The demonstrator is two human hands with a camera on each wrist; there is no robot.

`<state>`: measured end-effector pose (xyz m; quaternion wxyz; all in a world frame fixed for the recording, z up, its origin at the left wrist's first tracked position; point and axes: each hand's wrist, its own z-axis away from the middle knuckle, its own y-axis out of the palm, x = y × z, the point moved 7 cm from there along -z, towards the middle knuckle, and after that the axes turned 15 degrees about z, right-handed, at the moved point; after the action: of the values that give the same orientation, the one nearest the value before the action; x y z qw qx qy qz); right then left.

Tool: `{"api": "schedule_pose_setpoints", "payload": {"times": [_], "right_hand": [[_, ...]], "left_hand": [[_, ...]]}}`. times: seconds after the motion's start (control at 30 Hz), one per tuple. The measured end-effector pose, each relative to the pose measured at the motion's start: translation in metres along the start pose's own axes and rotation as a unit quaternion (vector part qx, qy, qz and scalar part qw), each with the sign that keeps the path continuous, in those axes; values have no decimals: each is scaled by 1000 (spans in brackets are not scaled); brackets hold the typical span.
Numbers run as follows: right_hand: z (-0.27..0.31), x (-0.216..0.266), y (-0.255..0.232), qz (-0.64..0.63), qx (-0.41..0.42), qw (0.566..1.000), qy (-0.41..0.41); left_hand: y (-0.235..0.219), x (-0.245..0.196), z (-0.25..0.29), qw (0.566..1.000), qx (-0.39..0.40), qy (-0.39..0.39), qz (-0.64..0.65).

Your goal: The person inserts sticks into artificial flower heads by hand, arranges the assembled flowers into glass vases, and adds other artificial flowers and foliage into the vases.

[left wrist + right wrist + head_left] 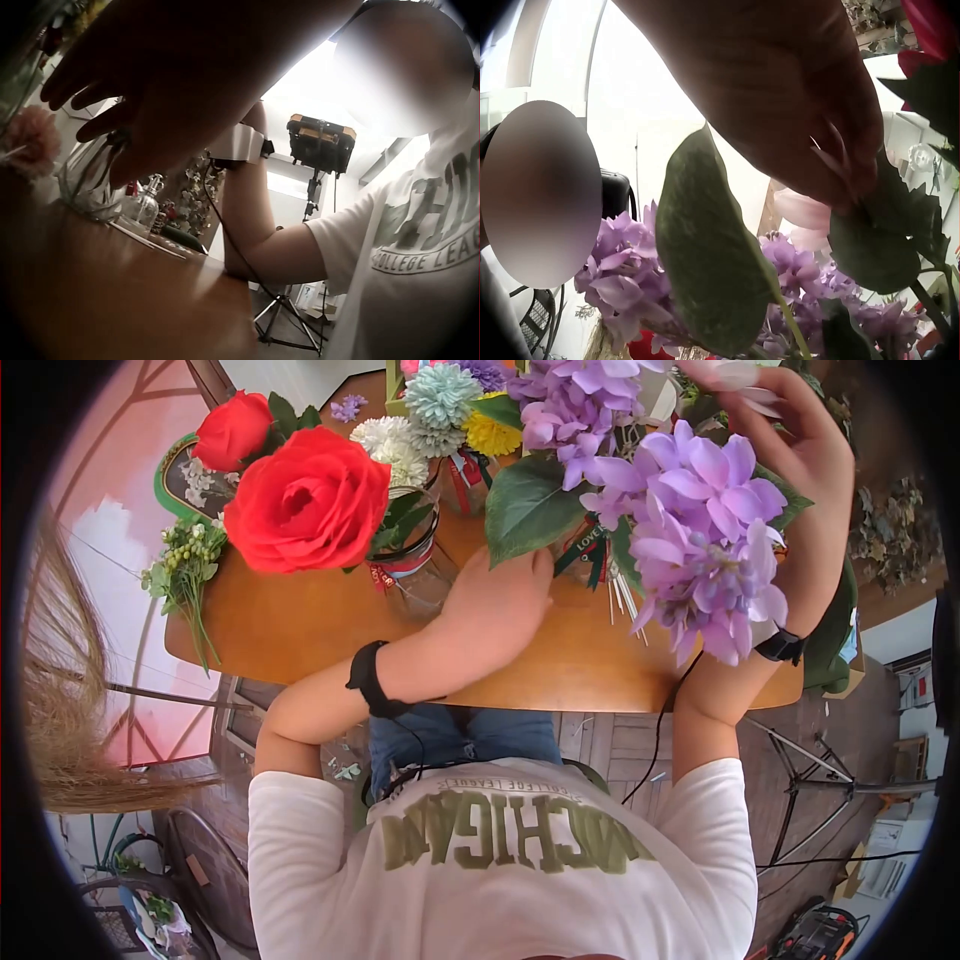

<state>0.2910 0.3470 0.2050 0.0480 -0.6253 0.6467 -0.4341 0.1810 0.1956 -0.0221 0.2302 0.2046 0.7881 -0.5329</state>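
My left hand point(482, 615) reaches to the glass vase point(90, 184) on the table, its straight fingers point(94, 129) beside the glass. A large green leaf point(535, 510) hides its fingertips in the head view. Purple hydrangeas point(710, 550) stand over that vase, with a dark green ribbon point(597, 545) and pale stems point(625, 605) below them. My right hand point(805, 455) is raised behind the purple blooms. In the right wrist view its curled fingertips point(847, 196) pinch at a pale pink flower point(804, 217), right at the edge of a green leaf point(874, 244).
Red roses point(308, 500) stand at the left over a glass jar point(420, 585) with a red ribbon. White, teal and yellow blooms point(440, 405) are behind. A green sprig point(190, 560) hangs at the left edge of the wooden table point(300, 630). A tripod point(810, 780) stands at the right.
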Motion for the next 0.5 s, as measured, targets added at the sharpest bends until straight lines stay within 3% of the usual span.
{"api": "schedule_pose_setpoints", "payload": {"times": [0.03, 0.1, 0.17, 0.2, 0.23, 0.3, 0.33, 0.37, 0.43, 0.47, 0.5], "right_hand": [[3, -11, -7, 13, -29, 999, -3], [11, -14, -23, -26, -134, 980, -143], [11, -16, -28, -44, -181, 971, -149], [14, -13, -33, -67, -225, 960, -156], [17, -11, -39, -68, -243, 955, -158], [23, -13, -54, -132, -218, 955, -152], [24, -17, -59, -171, -247, 946, -119], [30, -13, -64, -138, -342, 918, -146], [38, -11, -74, -193, -285, 922, -178], [40, -13, -79, -192, -293, 921, -173], [40, -12, -79, -184, -269, 930, -169]], "left_hand": [[-4, 5, -5, 999, -6, -36, 28], [-6, 9, -10, 997, -8, -62, 56], [-16, 0, -6, 975, -169, 81, -119], [-18, -5, -11, 956, -202, 158, -141], [-16, -4, -11, 956, -197, 170, -138], [-39, -23, -9, 966, -217, 139, 20], [-33, -6, -7, 968, -205, 145, 23], [-16, 30, -6, 975, -160, 139, -70], [13, 86, -7, 956, -71, 124, -257], [10, 96, -14, 997, 9, -45, -69], [16, 112, -14, 996, 15, -41, -74]]}}
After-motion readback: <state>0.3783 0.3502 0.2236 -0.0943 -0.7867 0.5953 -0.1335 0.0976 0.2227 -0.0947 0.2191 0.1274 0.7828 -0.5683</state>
